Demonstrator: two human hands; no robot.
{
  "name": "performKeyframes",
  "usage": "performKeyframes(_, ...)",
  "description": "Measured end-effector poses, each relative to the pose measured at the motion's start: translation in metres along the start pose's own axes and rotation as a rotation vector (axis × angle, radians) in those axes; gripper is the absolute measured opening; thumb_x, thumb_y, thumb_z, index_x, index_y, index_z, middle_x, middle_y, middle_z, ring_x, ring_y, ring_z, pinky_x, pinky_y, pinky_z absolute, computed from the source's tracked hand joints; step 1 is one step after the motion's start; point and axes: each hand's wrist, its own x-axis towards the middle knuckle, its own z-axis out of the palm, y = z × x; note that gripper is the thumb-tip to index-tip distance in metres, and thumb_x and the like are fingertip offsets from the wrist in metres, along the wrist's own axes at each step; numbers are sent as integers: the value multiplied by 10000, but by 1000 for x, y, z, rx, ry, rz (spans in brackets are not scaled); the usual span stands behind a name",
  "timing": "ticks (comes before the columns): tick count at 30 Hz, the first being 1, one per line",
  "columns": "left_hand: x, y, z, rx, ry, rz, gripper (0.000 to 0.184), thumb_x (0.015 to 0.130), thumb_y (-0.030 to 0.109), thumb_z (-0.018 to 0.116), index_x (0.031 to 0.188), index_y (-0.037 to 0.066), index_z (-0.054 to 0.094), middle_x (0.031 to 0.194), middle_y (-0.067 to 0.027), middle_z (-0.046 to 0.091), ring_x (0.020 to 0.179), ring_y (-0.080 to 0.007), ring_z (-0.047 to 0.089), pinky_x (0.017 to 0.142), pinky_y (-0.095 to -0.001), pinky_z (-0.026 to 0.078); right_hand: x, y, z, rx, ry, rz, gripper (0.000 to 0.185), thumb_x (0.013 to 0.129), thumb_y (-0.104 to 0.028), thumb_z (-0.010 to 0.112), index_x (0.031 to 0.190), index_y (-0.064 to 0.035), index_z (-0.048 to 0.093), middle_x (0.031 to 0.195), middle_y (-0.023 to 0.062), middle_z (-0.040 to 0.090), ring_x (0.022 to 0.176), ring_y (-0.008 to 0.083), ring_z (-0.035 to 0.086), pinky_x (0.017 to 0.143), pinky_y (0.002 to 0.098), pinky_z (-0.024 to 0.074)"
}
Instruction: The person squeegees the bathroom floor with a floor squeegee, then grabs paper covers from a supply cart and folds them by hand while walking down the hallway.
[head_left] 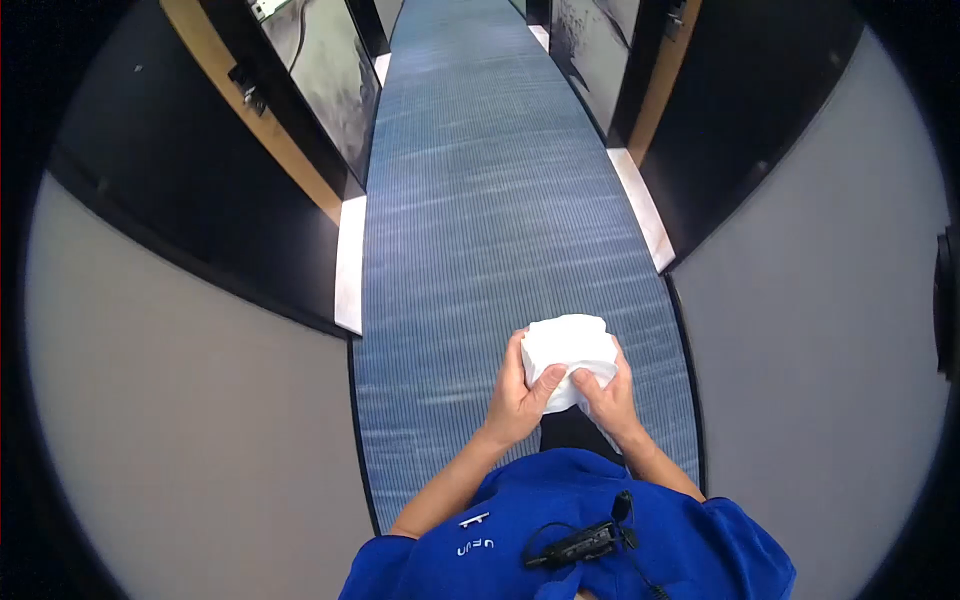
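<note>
Both of my hands grip a white folded bundle (570, 340), held out in front of my body above the carpet. It looks soft, like cloth or paper; its exact kind cannot be made out. My left hand (520, 390) wraps round its left side, the thumb pressed on the near face. On the right side, my right hand (610, 393) holds it the same way, with the two thumbs nearly meeting. Most of the other fingers are hidden behind and under the bundle.
A blue striped carpet (490, 220) runs ahead down a corridor. Dark doors (190, 150) with wooden edges and pale thresholds (350, 265) line the left; another dark door (750, 90) is on the right. Grey walls (820, 330) flank me. A black device (585, 545) hangs on my blue shirt.
</note>
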Motion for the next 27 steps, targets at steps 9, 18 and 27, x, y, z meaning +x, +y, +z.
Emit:
performKeyframes(9,335,-50,-64,-1,141,11,753,907,479,522,1383,-31,238,1242,-183,456,1153,-263,467,983,-373,381,368,6,21,-236,-131,-217,510,772,-195,747,1142,20,469,994,150,614,912,240,623,762,353,502)
performKeyframes(18,693,-185,-167,-31,394,-58,489,903,388,579,1127,-31,463,1038,-154,582,954,-207,574,797,-335,470,766,80,71,-133,-150,-98,390,799,-198,727,1059,9,524,977,107,610,897,182,599,755,318,490)
performKeyframes(27,1149,-271,-201,189,16,-102,403,859,338,662,973,-21,519,847,-126,627,793,-166,603,686,-322,492,1180,108,14,217,77,117,467,749,-141,740,1136,15,530,1055,96,615,946,176,606,828,314,490)
